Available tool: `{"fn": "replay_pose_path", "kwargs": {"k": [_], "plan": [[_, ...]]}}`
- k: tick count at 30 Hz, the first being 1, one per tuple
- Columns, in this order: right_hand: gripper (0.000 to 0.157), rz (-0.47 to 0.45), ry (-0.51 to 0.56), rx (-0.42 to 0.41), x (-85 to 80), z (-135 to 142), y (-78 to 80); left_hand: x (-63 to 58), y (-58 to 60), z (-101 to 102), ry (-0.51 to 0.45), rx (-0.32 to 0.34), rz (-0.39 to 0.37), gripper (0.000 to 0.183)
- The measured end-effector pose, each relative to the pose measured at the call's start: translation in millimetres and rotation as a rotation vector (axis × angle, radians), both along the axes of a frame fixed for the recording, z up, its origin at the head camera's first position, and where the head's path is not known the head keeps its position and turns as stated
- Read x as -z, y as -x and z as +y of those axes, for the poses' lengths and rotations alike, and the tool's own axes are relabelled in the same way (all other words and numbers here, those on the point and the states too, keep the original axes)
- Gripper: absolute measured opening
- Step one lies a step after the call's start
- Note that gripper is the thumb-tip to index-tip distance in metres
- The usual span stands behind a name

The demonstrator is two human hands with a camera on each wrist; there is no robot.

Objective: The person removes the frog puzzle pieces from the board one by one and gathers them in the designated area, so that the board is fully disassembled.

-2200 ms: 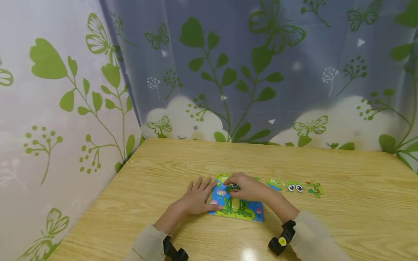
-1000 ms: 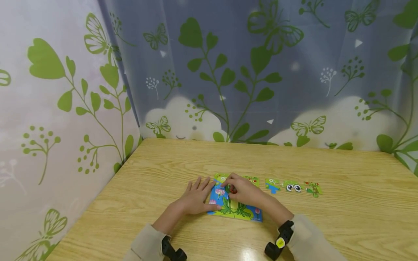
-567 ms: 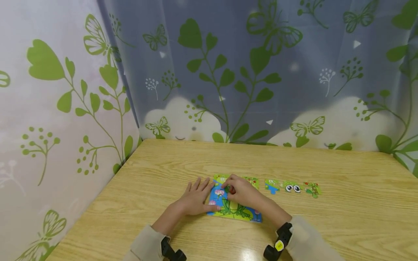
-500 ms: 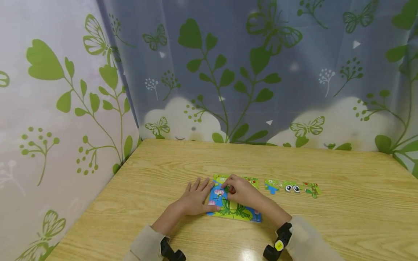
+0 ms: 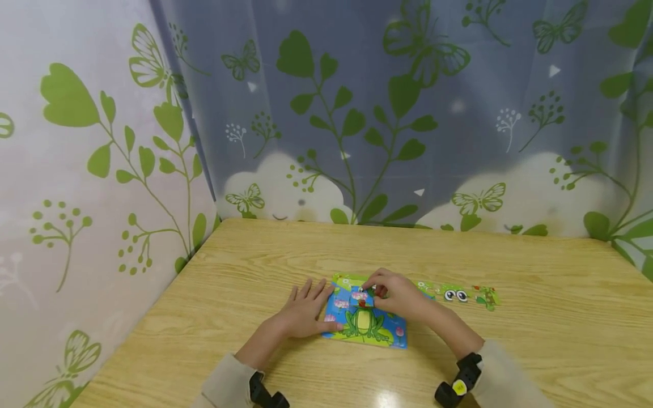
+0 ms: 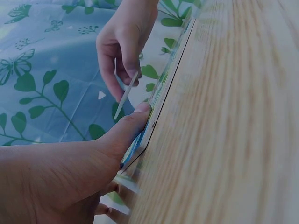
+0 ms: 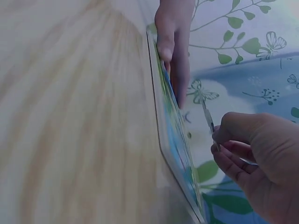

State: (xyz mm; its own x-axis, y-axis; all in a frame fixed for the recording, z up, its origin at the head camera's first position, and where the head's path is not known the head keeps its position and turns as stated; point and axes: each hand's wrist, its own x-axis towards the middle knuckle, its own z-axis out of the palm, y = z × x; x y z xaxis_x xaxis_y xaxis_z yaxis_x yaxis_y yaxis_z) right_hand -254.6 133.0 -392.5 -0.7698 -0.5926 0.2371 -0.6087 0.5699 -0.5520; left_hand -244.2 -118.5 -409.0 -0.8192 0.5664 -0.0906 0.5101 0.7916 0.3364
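Blue-grey curtain (image 5: 316,119) w/ green leaves & butterflies fills 12 o'clock, paler panel (image 5: 56,164), similar print, at 9. Wood-grain table (image 5: 255,255) below, down to 6. L hand (image 5: 301,314) at approx. 9 o'clock of frog puzzle board (image 5: 364,339): fingers straight, spread wide, thumb on board's 8 o'clock edge, index tip by 10 (can't tell if touching). R hand (image 5: 403,294) at abt. 2: thumb + index pinching blue piece (image 5: 359,300), other fingers curled in. Board lies flat on table, frog body & lily pad showing, upper pt. partly hidden by R hand. Between 2 & 3 o'clock of it, loose pcs. in a row: flower piece (image 5: 425,287) (pt. hidden by R hand), eyes piece (image 5: 456,294), green-red piece (image 5: 487,297). Blue piece, pink flower on it, held tilted above board, apart from it per wrist cams.
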Motion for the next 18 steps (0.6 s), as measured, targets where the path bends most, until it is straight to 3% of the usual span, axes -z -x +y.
{"fn": "replay_pose_path", "kwargs": {"k": [18], "plan": [[0.024,0.064,0.011,0.042,-7.6,84,-17.2,0.6,-0.5,-2,-0.025,0.005,-0.002,0.085]]}}
